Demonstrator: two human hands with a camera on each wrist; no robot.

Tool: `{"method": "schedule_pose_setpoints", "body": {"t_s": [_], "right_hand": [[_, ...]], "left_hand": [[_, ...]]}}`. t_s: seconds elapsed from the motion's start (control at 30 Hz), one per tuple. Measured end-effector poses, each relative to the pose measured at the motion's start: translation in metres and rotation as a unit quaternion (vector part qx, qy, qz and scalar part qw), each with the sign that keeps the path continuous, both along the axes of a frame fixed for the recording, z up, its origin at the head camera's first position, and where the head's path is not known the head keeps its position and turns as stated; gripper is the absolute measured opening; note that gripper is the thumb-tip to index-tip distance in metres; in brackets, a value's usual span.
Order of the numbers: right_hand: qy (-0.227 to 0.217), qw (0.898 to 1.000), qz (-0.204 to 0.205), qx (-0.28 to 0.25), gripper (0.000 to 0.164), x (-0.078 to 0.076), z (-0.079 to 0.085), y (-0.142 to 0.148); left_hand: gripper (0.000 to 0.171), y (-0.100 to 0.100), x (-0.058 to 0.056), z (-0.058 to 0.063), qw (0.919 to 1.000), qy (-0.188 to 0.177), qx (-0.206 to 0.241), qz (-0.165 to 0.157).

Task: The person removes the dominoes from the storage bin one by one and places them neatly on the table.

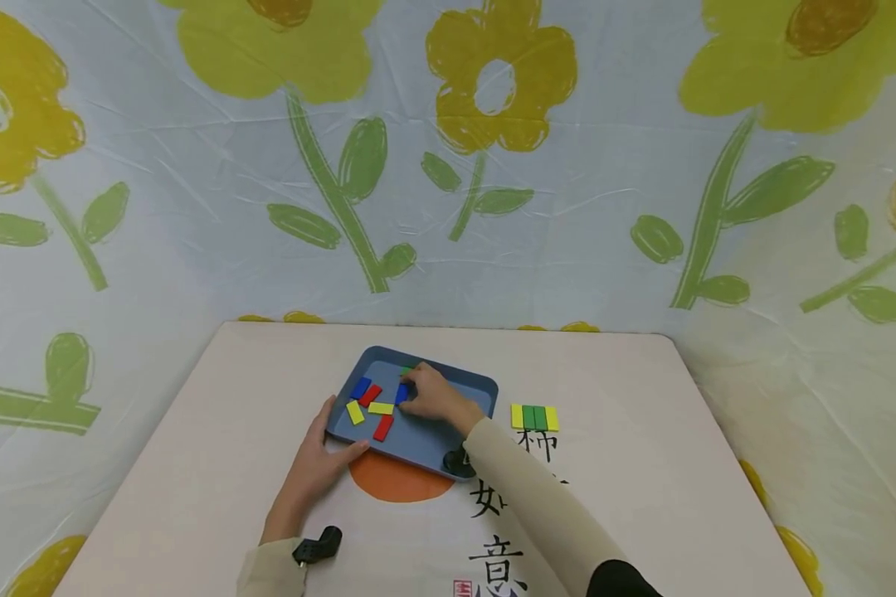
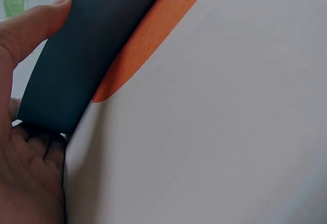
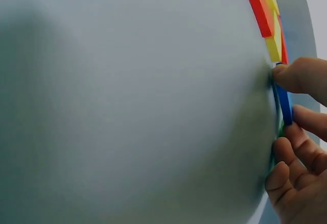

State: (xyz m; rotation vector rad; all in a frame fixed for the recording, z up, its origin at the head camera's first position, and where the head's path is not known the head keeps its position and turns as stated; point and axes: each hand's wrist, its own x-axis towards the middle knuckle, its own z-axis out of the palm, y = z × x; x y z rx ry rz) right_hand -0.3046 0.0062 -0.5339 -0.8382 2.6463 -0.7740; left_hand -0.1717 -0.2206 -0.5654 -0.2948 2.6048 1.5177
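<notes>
A blue-grey tray (image 1: 426, 439) holds several small coloured blocks. My left hand (image 1: 317, 464) grips its left corner; in the left wrist view the thumb (image 2: 43, 22) lies against the tray's side wall (image 2: 87, 45), and the other fingers go partly out of sight behind it. My right hand (image 1: 436, 395) reaches into the tray and pinches a blue block (image 3: 283, 101) between thumb and fingertips. Beside that block lie a yellow block (image 1: 381, 408), a red block (image 1: 383, 428) and others. A green block (image 1: 407, 371) shows partly behind the right hand.
Right of the tray, yellow and green blocks (image 1: 533, 417) stand side by side in a row on the pale table (image 1: 642, 464). An orange circle (image 1: 403, 481) and black characters (image 1: 496, 560) are printed on the tabletop. A flowered cloth (image 1: 567, 207) hangs behind.
</notes>
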Motion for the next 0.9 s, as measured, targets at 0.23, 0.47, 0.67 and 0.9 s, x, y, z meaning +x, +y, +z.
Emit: {"method": "schedule_pose_setpoints", "body": {"t_s": [0.23,0.47,0.67,0.9], "right_hand": [[-0.001,0.999,-0.015,-0.03,0.048,0.005,0.011,0.018],[-0.014,0.996,-0.048,-0.075,0.051,0.01,0.025,0.039],[0.002,0.991,-0.071,-0.111,0.05,0.018,0.034,0.06],[0.029,0.984,-0.109,-0.138,0.047,0.028,0.035,0.106]], "left_hand": [[0.115,0.0,0.001,0.0,1.0,-0.005,-0.001,0.0],[0.116,-0.001,0.002,0.0,1.0,-0.009,0.0,0.002],[0.117,-0.004,0.004,-0.001,0.9999,-0.009,-0.005,0.0],[0.117,-0.003,0.002,0.002,0.9992,0.006,-0.035,-0.019]]}}
